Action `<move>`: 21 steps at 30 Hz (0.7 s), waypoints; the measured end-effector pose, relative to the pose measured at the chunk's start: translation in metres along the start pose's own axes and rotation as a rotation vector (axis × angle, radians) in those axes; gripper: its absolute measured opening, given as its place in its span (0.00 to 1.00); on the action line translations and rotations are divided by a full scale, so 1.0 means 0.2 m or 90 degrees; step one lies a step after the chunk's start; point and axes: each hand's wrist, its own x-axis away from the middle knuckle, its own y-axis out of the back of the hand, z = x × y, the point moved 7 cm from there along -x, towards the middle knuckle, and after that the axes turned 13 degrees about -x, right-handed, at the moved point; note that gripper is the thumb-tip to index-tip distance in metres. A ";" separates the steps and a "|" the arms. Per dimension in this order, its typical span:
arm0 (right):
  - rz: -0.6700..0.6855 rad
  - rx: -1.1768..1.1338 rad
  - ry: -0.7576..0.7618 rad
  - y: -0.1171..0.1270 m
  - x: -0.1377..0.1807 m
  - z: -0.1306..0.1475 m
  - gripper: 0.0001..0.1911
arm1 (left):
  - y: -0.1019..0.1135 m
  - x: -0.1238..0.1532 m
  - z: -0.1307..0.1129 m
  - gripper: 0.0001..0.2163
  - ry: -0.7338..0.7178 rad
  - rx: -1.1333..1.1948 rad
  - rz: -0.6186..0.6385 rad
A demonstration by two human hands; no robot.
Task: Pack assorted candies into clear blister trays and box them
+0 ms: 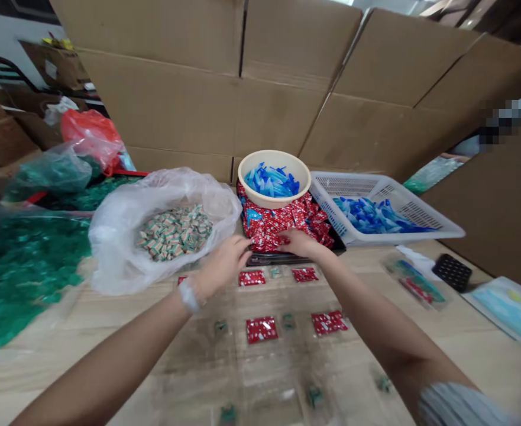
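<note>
Small red printed packets fill a black tray at the middle of the table. My left hand is at the tray's front left corner, fingers bent and a little apart, with no held thing visible. My right hand touches the pile from the right, its fingers and thumb apart among the packets. In front lie clear plastic pieces in rows. Some bear a red packet, such as the near red packet and the right-hand red packet. Small green pieces sit between them.
A cream bowl of blue pieces rests on the tray's back. Left stand a plastic bag of small green-and-tan pieces and a green heap. Right are a white basket of blue pieces and a black object. Cardboard walls the back.
</note>
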 end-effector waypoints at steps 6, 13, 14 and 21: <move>0.031 -0.018 0.048 -0.07 -0.08 -0.03 0.19 | -0.33 -0.59 -0.09 0.16 0.101 -0.079 0.259; -0.040 -0.319 0.066 0.04 -0.07 -0.24 0.12 | -0.34 -0.56 -0.01 0.13 0.077 0.006 0.226; -0.077 -0.395 0.053 0.06 -0.07 -0.28 0.12 | -0.31 -0.56 0.00 0.10 0.077 0.024 0.208; -0.213 -0.777 -0.018 0.12 0.02 -0.26 0.13 | -0.14 -0.60 0.03 0.10 0.197 0.348 0.043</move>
